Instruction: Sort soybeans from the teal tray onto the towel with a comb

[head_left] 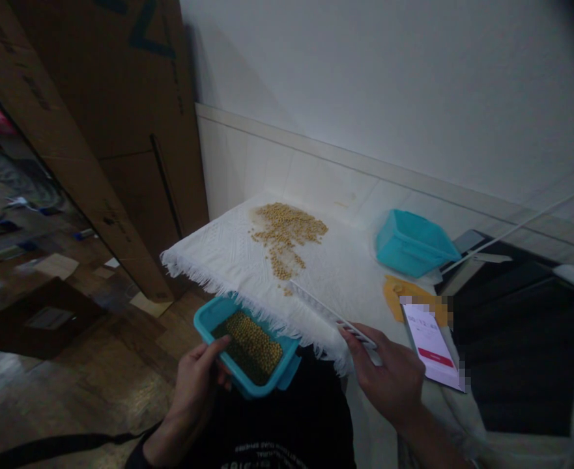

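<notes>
My left hand (pixel 201 374) grips the near left rim of a turquoise plastic container (pixel 202 319), its thumb over the edge. Inside lie yellow soybeans (pixel 262 345) and a darker green layer too dim to make out. The container is held just below the fringed edge of a white cloth (pixel 218 251). My right hand (pixel 389 374) is closed on a long, narrow white tool (pixel 323 309) with slots near the handle. Its far end rests at or just above the cloth, close to a few stray beans. Beyond it, more soybeans (pixel 289 225) are spread in a loose patch.
A second turquoise container (pixel 404 244) stands at the right near the wall. Before it lie a yellow cloth-like piece (pixel 394 293) and a phone (pixel 430 345) with a lit screen. A tall cardboard box (pixel 135 130) stands left; a white cable (pixel 526 215) crosses the right side.
</notes>
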`<state>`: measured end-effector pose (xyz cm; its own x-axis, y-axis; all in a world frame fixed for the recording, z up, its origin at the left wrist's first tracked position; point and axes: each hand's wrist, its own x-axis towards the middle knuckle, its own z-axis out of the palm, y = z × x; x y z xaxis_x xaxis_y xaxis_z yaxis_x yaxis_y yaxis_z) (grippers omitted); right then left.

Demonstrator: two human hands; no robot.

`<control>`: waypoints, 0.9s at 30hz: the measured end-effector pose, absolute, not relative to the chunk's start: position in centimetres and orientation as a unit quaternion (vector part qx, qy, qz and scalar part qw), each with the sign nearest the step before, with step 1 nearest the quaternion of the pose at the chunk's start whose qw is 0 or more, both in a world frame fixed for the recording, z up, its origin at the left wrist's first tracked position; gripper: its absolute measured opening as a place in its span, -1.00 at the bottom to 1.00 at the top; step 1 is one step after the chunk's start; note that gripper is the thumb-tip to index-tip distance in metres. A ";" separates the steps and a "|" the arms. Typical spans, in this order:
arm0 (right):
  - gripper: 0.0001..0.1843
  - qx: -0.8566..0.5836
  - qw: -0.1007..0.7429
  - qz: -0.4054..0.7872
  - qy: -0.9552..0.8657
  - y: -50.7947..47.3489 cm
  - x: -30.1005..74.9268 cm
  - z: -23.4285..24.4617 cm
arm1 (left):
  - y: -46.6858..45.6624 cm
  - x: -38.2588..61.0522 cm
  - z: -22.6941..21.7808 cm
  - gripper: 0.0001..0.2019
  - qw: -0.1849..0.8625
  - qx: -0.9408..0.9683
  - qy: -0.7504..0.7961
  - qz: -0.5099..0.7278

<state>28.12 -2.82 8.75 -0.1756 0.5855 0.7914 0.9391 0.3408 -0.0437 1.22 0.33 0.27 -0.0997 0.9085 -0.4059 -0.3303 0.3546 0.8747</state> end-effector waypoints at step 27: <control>-0.68 -0.602 0.405 -0.203 -0.657 -0.6 28.2 7.8 | 0.6 0.9 0.9 -0.58 0.608 0.268 0.545 0.511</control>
